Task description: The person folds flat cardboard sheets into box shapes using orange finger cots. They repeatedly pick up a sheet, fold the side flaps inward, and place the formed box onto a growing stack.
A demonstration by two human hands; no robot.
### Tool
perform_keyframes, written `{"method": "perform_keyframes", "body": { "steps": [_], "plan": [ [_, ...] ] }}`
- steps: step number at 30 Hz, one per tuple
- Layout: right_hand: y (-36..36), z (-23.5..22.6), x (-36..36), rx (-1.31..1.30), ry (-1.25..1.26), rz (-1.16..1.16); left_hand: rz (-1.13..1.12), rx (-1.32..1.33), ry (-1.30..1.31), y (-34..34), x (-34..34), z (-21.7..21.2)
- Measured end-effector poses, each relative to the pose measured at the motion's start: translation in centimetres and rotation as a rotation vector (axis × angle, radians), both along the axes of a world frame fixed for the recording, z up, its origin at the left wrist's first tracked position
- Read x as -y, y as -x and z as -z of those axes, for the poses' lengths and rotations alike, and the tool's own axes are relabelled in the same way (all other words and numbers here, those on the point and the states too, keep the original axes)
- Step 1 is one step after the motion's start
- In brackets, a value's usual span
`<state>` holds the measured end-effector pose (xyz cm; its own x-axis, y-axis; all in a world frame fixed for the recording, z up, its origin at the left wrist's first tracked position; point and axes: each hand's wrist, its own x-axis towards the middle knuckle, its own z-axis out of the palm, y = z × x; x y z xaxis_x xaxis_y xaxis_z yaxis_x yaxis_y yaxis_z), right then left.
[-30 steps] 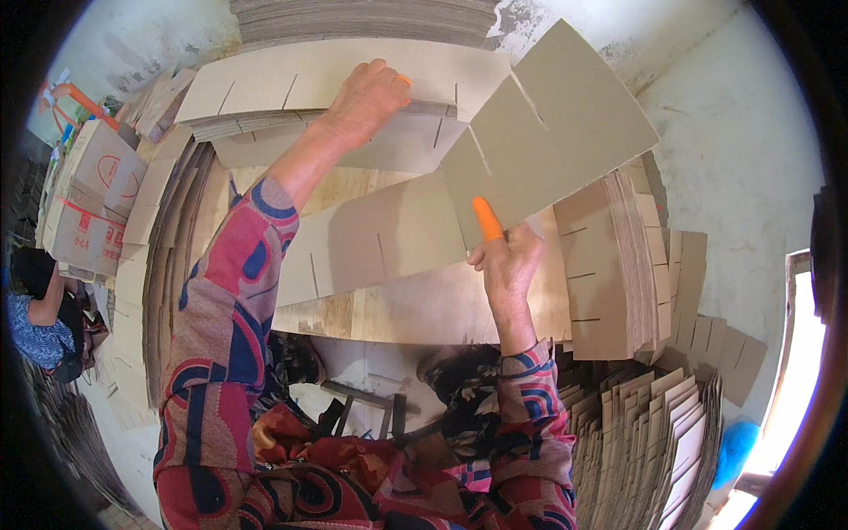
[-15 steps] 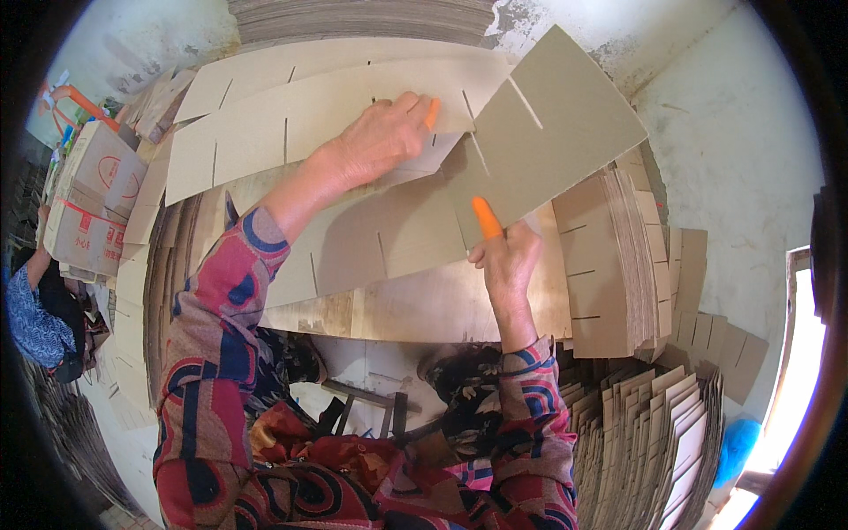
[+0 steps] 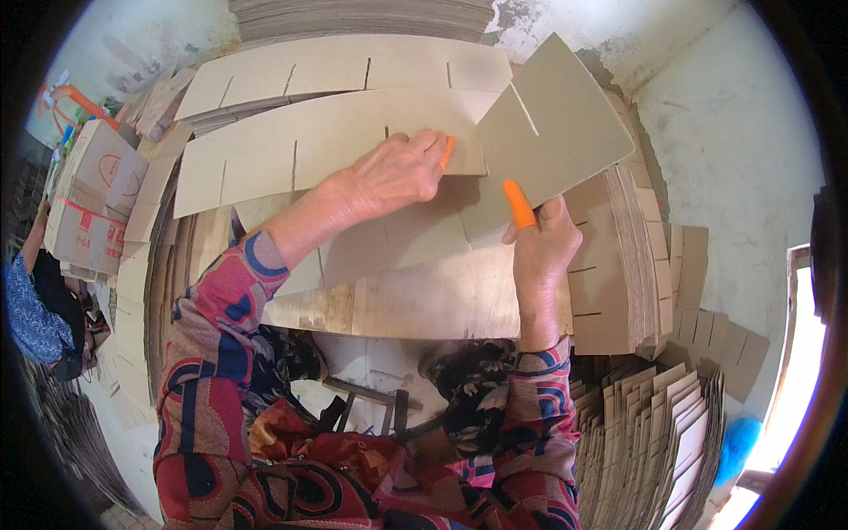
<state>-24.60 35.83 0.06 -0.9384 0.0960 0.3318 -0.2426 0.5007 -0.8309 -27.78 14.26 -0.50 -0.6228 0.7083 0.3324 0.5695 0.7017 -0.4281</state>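
Note:
My left hand [image 3: 402, 175], with an orange finger cot, is closed on the near edge of a long slotted cardboard strip [image 3: 256, 159]. The strip lies across in front of the back stack. My right hand [image 3: 546, 247], also with an orange cot, grips the lower edge of a greyish cardboard piece [image 3: 574, 115], which stands tilted with one slot showing. The piece meets the strip's right end; whether their slots interlock I cannot make out. Another cardboard strip [image 3: 389, 243] lies below my left hand, partly covered by my forearm.
A stack of slotted strips [image 3: 331, 62] lies at the table's back. Cardboard stacks stand right [image 3: 601, 300] and left [image 3: 134, 291] of the wooden table [image 3: 424, 305]. Assembled dividers [image 3: 654, 433] fill the lower right. Another person's blue sleeve [image 3: 40, 309] shows beside a carton [image 3: 88, 203].
My left hand has moved slightly right and nearer, bringing the strip away from the back stack. My right hand has shifted right, and the greyish piece has turned and shows less of its face.

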Motion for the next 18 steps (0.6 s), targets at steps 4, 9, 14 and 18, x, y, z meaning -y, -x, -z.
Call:
{"method": "perform_keyframes", "body": {
  "steps": [4, 9, 14, 18],
  "plan": [
    [-0.1, -0.2, -0.4, -0.019, 0.053, -0.049, -0.013, 0.031, -0.056, -0.1, -0.3, 0.2],
    [-0.1, -0.4, -0.3, 0.039, 0.091, 0.045, 0.072, 0.084, 0.029, -1.2, -1.5, -0.3],
    [0.6, 1.9, -0.9, 0.001, 0.028, 0.108, 0.194, 0.021, -0.118, -5.5, -4.2, 2.3],
    [0.4, 2.4, -0.9, 0.004, 0.060, 0.104, 0.182, 0.181, -0.519, -6.4, -4.4, 1.4]
  ]
}}
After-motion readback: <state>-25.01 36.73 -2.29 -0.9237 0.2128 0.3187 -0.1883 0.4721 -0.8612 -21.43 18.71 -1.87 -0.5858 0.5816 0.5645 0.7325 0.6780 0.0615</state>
